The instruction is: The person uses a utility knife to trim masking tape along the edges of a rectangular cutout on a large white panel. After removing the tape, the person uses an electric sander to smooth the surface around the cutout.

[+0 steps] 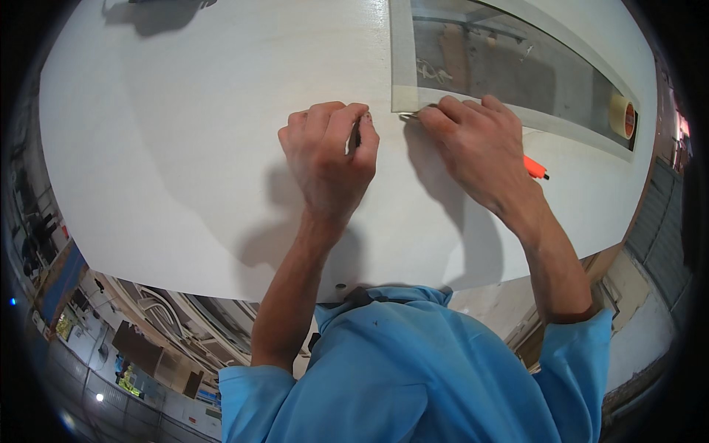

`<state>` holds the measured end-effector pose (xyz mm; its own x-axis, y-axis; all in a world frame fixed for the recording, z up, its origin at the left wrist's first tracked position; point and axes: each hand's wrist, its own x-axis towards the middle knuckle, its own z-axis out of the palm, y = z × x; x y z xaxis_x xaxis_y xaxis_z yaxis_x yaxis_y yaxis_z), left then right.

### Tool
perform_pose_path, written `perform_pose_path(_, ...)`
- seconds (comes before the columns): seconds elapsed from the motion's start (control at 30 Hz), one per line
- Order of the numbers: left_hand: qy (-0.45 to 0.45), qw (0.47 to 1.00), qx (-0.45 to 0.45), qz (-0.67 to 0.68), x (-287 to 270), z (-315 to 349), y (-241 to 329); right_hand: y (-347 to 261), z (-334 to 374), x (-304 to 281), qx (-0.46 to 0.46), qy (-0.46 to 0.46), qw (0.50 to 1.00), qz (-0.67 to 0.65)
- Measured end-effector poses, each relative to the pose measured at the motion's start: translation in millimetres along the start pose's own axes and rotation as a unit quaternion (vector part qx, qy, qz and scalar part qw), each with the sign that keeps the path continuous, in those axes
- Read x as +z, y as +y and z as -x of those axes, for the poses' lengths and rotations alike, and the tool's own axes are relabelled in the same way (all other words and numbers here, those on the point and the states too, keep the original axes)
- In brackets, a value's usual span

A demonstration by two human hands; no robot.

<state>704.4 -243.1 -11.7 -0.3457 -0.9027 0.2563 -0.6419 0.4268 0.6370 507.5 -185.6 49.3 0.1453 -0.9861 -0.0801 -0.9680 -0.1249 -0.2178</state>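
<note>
My left hand [329, 159] rests fisted on a large white panel [185, 148], closed around a thin dark tool [355, 136] that looks like a pencil, tip down on the panel. Just to its right, my right hand [480, 144] lies flat-knuckled on the panel. Its fingertips pinch a small metal tool [408, 116] at the lower left corner of a long rectangular opening [502, 66]. Pale tape strips [402, 59] border that opening. Both hands sit close together, a few centimetres apart.
A roll of tape [622, 116] lies at the opening's right end. An orange and black marker-like tool [535, 168] pokes out from under my right wrist. The panel's near edge [221, 284] curves past my blue shirt. A workshop floor shows far below.
</note>
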Motion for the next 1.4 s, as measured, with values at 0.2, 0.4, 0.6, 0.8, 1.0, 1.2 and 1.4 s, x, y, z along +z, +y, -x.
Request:
perform_pose_path(0.2,-0.001,1.000,-0.001,-0.001,1.1,0.6,-0.6,-6.2,6.6,4.2,0.018,0.033,0.999,0.015)
perform_pose_path(0.4,-0.021,1.000,-0.011,-0.018,-3.9,-1.1,4.3,-8.9,7.7,10.1,0.016,0.057,0.998,0.030)
perform_pose_path(0.6,-0.015,1.000,-0.013,-0.019,-0.8,0.3,3.7,-7.3,5.9,11.8,-0.006,0.059,0.998,0.016)
perform_pose_path(0.8,-0.011,1.000,-0.008,-0.021,2.5,2.1,1.1,-2.1,3.4,17.3,-0.042,0.077,0.996,0.030)
perform_pose_path(1.0,-0.015,0.999,0.029,-0.031,0.9,1.7,1.5,-1.0,14.6,17.5,-0.036,0.091,0.995,0.017)
perform_pose_path(1.2,-0.047,0.993,0.070,-0.080,0.9,3.0,13.9,-5.5,26.9,15.4,0.066,0.092,0.993,-0.029)
perform_pose_path(1.4,-0.030,0.992,0.058,-0.109,13.1,3.0,25.3,-6.2,44.5,9.9,0.167,0.092,0.979,-0.075)
